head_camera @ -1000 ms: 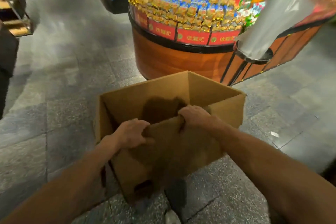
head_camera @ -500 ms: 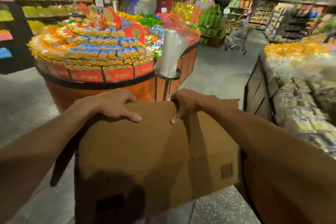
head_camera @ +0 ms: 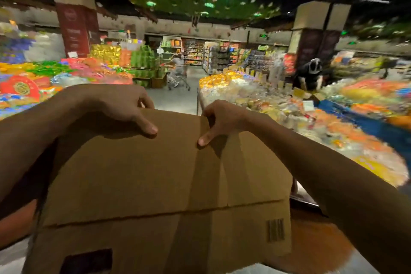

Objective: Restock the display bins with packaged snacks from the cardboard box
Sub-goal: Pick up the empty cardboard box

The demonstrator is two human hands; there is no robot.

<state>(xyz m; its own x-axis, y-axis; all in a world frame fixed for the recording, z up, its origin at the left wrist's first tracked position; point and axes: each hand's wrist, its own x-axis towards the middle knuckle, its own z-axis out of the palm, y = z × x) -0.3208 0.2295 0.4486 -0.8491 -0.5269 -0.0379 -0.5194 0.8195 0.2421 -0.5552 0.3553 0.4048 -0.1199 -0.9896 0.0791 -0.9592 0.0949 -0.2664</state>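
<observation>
Both the left hand [head_camera: 115, 104] and right hand [head_camera: 222, 118] curl over the top edge of the plain brown cardboard box [head_camera: 155, 184], raised chest-high between blurred snack-heaped display bins [head_camera: 333, 131], probably to carry it.

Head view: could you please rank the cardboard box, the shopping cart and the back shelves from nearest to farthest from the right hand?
1. cardboard box, gripped by the right hand.
2. shopping cart, ahead in the middle aisle.
3. back shelves, far end behind the cart.
</observation>
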